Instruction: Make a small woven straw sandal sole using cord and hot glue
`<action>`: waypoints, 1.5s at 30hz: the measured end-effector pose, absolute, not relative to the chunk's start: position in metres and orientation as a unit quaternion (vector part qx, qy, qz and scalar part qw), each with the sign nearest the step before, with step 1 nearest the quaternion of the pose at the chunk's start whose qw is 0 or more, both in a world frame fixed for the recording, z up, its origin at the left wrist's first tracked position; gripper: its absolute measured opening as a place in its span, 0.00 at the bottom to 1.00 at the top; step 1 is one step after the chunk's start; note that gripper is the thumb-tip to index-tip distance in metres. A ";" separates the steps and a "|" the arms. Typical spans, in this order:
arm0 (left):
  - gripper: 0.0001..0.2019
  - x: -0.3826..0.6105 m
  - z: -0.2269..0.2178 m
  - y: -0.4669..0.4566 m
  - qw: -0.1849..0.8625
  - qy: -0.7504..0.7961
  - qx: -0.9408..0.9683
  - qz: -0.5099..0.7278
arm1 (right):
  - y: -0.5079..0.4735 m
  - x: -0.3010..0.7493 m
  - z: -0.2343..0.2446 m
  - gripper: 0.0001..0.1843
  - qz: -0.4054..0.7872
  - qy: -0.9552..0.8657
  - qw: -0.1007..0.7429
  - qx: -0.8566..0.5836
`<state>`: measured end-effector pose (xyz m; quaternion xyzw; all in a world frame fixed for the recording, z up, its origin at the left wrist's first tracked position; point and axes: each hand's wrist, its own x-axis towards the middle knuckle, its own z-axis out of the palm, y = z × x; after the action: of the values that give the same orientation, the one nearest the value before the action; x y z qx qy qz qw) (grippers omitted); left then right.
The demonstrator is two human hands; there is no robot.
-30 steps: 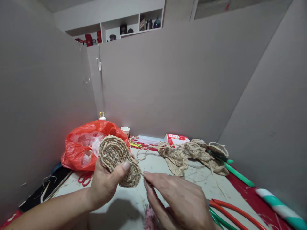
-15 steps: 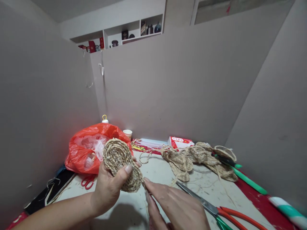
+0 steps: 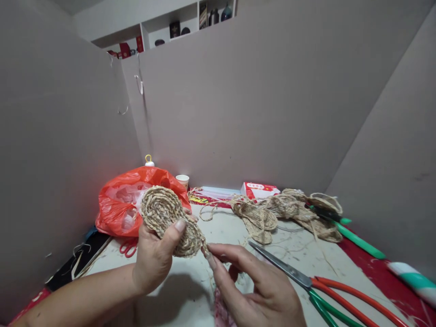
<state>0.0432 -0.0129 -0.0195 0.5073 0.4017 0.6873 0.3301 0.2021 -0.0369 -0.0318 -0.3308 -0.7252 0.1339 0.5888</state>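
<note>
An oval sole-shaped piece of coiled straw braid point(image 3: 162, 210) is held up over the table, tilted toward me. My left hand point(image 3: 158, 254) grips its lower left side, thumb pressed on the face and fingers behind it. A short braided cord point(image 3: 205, 247) comes off the piece's lower right edge. Thumb and forefinger of my right hand point(image 3: 252, 281) pinch this cord close to the edge. Large scissors point(image 3: 299, 277) with one red and one green handle lie beside my right hand, blades partly apart. Loose braided straw cord point(image 3: 254, 218) lies in bundles beyond them.
A red plastic bag point(image 3: 117, 195) stands at the back left, with small red scissors point(image 3: 128, 248) in front. A paper cup point(image 3: 182, 180) and a red-and-white box point(image 3: 260, 190) stand along the back partition. A green-handled tool point(image 3: 361, 240) lies at the right.
My right hand has turned so its palm side and curled fingers show more, still pinching the cord. The view has tilted down slightly. My left hand keeps its grip.
</note>
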 end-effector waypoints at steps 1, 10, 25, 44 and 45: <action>0.13 0.043 -0.020 -0.013 0.331 0.402 0.506 0.688 | -0.037 0.201 -0.033 0.06 0.159 -0.714 0.591 -0.340; 0.13 0.050 -0.016 -0.009 0.280 0.402 0.487 0.723 | -0.032 0.200 -0.023 0.04 0.381 -0.618 0.554 -0.408; 0.12 0.077 -0.002 0.004 0.237 0.341 0.495 0.763 | -0.029 0.211 -0.002 0.06 0.230 -0.634 0.633 -0.379; 0.08 0.105 0.010 0.007 0.212 0.277 0.486 0.801 | -0.027 0.212 -0.002 0.04 0.280 -0.582 0.685 -0.337; 0.07 0.107 0.010 0.008 0.211 0.272 0.483 0.805 | -0.027 0.212 -0.001 0.04 0.296 -0.571 0.690 -0.333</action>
<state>0.1066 0.0076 0.0101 0.4830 0.2724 0.8051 0.2107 0.2116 -0.0271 -0.0009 -0.3326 -0.5706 0.2964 0.6899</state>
